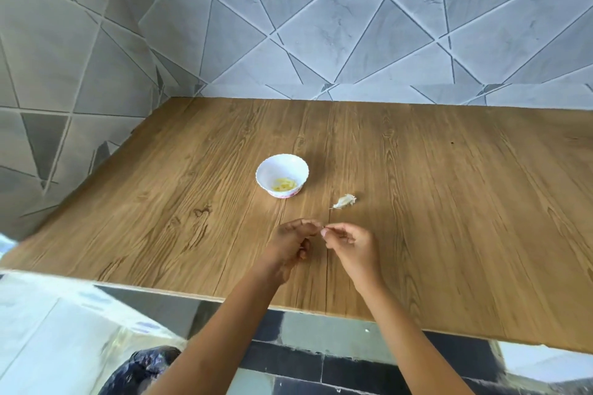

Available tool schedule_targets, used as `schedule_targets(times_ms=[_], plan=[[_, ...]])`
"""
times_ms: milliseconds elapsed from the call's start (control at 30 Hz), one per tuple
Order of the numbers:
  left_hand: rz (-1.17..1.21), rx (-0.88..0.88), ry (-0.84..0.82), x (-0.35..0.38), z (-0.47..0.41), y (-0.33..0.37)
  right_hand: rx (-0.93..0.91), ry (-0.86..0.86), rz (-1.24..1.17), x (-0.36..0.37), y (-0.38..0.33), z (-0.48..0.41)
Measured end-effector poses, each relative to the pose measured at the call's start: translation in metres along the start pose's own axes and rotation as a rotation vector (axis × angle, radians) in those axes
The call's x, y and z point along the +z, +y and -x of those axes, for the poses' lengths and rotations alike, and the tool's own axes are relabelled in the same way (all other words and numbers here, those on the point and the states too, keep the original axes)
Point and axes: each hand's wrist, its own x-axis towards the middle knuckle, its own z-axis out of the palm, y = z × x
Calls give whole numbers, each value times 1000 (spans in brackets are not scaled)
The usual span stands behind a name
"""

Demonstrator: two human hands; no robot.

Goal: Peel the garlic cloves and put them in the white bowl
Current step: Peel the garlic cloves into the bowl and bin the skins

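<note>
Head view: two bare forearms reach in from the bottom edge over a wood-grain table (pixel 449 202), and the hands meet just above its near-centre. The left hand (pixel 293 242) is curled, fingers folded in toward the palm, thumb and forefinger pinched at their tips. The right hand (pixel 348 242) faces it, its fingers likewise curled and its fingertips (pixel 324 232) pinched right against those of the left. Something tiny and pale shows where the two pinches touch — too small and blurred to tell whether it is a clove or a scrap of skin, so what each hand grips cannot be told for certain.

Beyond the hands, toward the wall, the white bowl (pixel 282 167) with a scalloped rim stands upright on the table; a small heap of yellowish pieces (pixel 283 184) lies at its bottom. To the right of the bowl and a little nearer the person, apart from both bowl and hands, a whitish garlic piece (pixel 345 201) with a thin papery tail lies flat on the wood — peeled clove or loose skin, the picture does not settle it.

Grey tiles (pixel 353 26) with a triangle pattern cover the walls behind and to the left of the table
</note>
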Motion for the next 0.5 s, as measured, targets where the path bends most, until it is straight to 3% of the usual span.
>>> schedule_targets(times_ms=[267, 500], plan=[[-290, 258, 132, -10, 9, -5, 98, -45, 4, 10, -4, 2], [-616, 359, 104, -20, 7, -1, 0, -235, 186, -1, -6, -3]])
